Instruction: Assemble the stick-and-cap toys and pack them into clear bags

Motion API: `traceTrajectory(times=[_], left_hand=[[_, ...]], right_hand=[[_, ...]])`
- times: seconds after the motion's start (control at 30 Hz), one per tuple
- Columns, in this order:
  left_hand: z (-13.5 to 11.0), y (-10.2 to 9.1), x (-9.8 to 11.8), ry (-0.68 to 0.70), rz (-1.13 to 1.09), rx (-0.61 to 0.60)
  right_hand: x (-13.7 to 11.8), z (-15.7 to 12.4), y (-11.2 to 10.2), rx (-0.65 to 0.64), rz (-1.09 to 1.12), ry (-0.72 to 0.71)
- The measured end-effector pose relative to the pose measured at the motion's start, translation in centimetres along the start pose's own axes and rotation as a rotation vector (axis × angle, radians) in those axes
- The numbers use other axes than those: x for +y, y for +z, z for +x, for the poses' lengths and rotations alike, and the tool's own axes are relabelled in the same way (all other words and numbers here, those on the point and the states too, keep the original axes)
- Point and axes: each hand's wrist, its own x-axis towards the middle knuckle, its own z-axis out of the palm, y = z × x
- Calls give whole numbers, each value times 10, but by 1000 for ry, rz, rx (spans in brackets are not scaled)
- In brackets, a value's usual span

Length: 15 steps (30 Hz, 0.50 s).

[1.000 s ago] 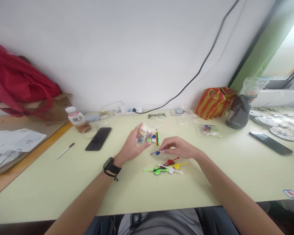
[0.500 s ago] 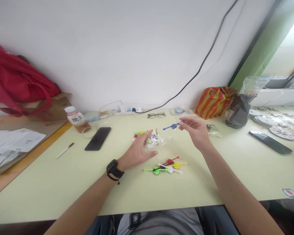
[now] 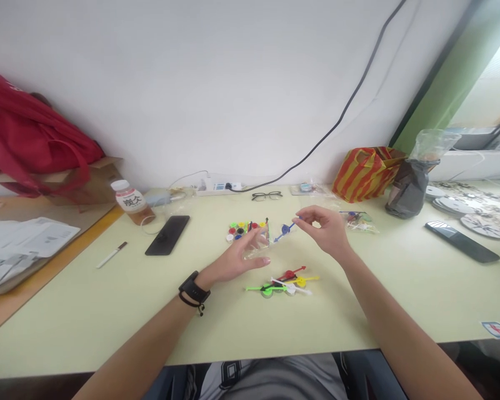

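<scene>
Between the thumb and fingertips of my right hand [image 3: 323,230] is one end of a blue arrow-shaped spinner [image 3: 285,229], its pointed end angled down to the left above the table. My left hand [image 3: 241,249] curls around a clear plastic bag [image 3: 256,253], thumb apart from the fingers; the bag's contents are partly hidden. Beyond it lie several small round pieces [image 3: 233,229] in green, yellow, red, blue and white. Nearer to me, a loose pile of arrow spinners [image 3: 289,283] in red, yellow, white, green and black rests on the table.
To the left are a black phone [image 3: 167,235], a drink bottle [image 3: 131,203] and a cigarette-like stick [image 3: 111,255]. Glasses [image 3: 267,196] lie near the wall. On the right stand a striped bag [image 3: 360,175], a filled small bag [image 3: 360,221], a dark bag [image 3: 408,191] and another phone [image 3: 461,241].
My right hand has moved slightly left and down, and the blue spinner tilts more steeply. The clear bag's loose end no longer stretches out to the right, and more coloured pieces show.
</scene>
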Motion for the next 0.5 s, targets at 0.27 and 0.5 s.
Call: traceTrajectory(times=[0.27,0.5], left_hand=[[-3,-9,10,-129,-285,-243],[-2,-11,4,-122,-514,-285]], right_hand=[[-5,-3,4,-45,35,7],[-12,-2,2,-120,119,24]])
